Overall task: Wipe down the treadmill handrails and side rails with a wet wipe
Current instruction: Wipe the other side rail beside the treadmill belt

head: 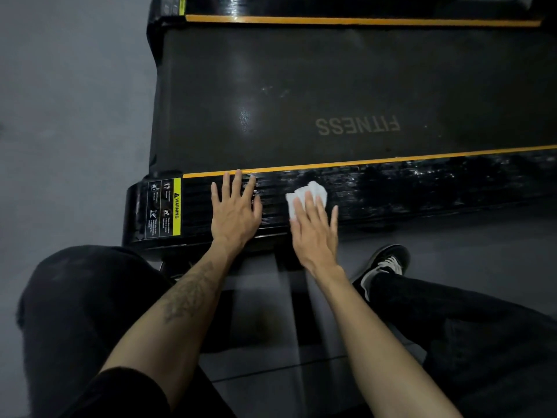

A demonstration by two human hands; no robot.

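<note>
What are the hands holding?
Nothing is gripped. The right hand presses flat on the wipe's near part; the left hand rests on the side rail.

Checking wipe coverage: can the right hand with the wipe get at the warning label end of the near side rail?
Probably not directly: the left hand lies flat on the side rail between the wet wipe under the right hand and the warning label.

Grey floor (69,116) left of and below the machine, tiled near the bottom edge. Dark running belt (301,95) printed with FITNESS, upside down from here. Yellow-and-black warning label (165,208) at the rear corner. Black trousers (69,312) over bent knees, and a black shoe (384,265) with white laces, flat on the floor.
</note>
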